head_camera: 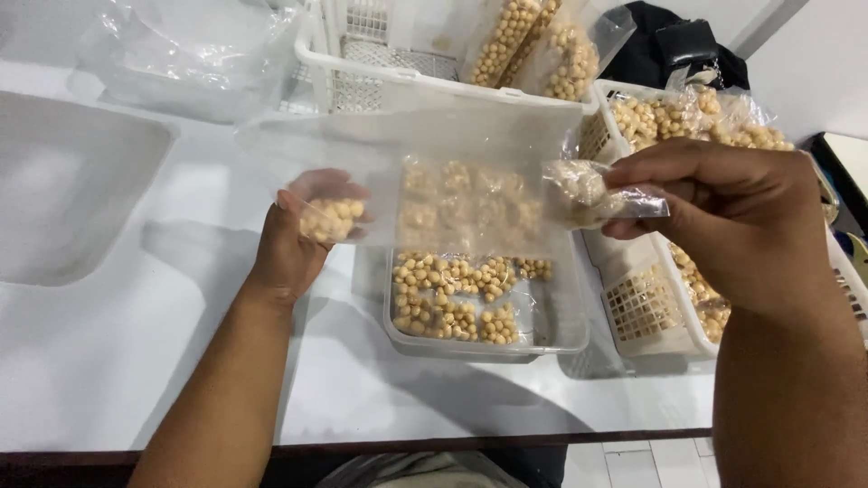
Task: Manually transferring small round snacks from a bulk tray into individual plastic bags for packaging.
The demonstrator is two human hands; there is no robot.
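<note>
My left hand reaches into a large clear plastic bag and cups a small packet of round beige balls inside it. My right hand pinches the bag's right edge together with another small packet of balls. The bag hangs in the air above a clear plastic tray. Several small packets of the same balls lie in that tray.
A white slatted basket with more packets stands to the right of the tray. Another white basket with packets is behind it. Crumpled clear plastic lies at the back left, a shallow white tray at the left. The table's front edge runs near me.
</note>
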